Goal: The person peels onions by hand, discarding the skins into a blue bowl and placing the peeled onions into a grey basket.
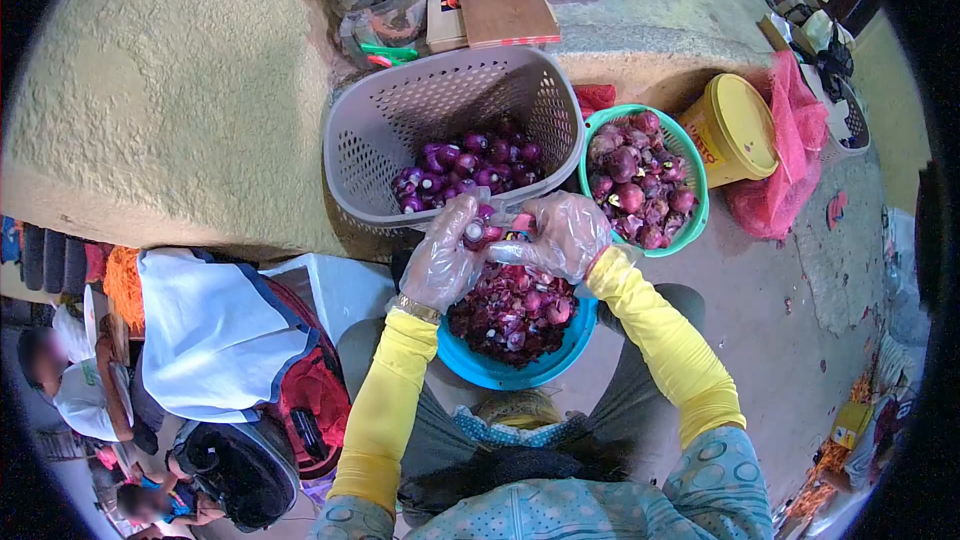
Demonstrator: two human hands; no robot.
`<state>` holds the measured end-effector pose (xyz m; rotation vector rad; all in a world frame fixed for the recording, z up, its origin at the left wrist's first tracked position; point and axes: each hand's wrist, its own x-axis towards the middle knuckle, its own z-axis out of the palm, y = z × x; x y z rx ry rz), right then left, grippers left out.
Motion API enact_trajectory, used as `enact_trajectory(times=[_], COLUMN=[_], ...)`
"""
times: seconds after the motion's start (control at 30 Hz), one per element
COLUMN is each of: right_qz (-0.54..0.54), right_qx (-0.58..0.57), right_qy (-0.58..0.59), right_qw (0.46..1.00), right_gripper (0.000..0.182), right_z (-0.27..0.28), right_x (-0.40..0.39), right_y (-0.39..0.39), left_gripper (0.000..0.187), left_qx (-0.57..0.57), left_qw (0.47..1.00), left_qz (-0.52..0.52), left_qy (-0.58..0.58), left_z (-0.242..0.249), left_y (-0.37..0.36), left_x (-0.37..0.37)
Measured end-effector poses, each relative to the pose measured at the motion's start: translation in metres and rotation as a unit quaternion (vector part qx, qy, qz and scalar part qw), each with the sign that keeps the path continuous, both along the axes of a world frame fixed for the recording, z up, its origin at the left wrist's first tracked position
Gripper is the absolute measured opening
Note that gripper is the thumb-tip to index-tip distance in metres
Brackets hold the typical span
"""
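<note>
My left hand (447,253), in a clear plastic glove, is closed around a red onion (478,233) with a pale cut end. My right hand (568,237), gloved the same way, is closed beside the onion, its fingers pointing at it. A small reddish item shows at the right fingertips; its kind is mostly hidden. Below both hands, a blue basin (480,373) holds onion skins and some onions. Just beyond them stands a grey perforated basket (370,130) with peeled, shiny purple onions. To the right, a green basket (697,170) is full of onions with dry skins.
A yellow bucket (745,125) with a lid and a pink mesh bag (765,210) stand at the right. A wooden board (505,5) and clear containers (395,5) lie behind the grey basket. A white cloth (215,330) covers bags at left. Other people sit at lower left.
</note>
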<state>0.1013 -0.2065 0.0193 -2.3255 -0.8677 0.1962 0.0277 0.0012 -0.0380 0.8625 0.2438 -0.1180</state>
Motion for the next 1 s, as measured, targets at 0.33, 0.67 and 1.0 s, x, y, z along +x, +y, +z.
enact_trajectory(times=[0.33, 0.67, 1.0], right_qz=[0.001, 0.086, 0.01], right_qx=[0.002, -0.052, 0.007], right_qy=[-0.007, -0.017, -0.068], right_qw=[1.0, 0.995, 0.998], right_gripper=[0.063, 0.06, 0.057], right_z=[-0.001, -0.004, -0.004], right_x=[0.0, 0.002, 0.004], right_y=[0.001, -0.001, -0.004], left_gripper=[0.028, 0.034, 0.031], left_qx=[-0.061, -0.032, 0.091], left_qw=[0.998, 0.999, 0.995], left_qz=[-0.005, 0.007, -0.011], left_qy=[0.002, 0.019, -0.044], left_z=[0.024, 0.043, 0.017], left_y=[-0.009, -0.017, -0.006], left_x=[0.001, -0.002, 0.0])
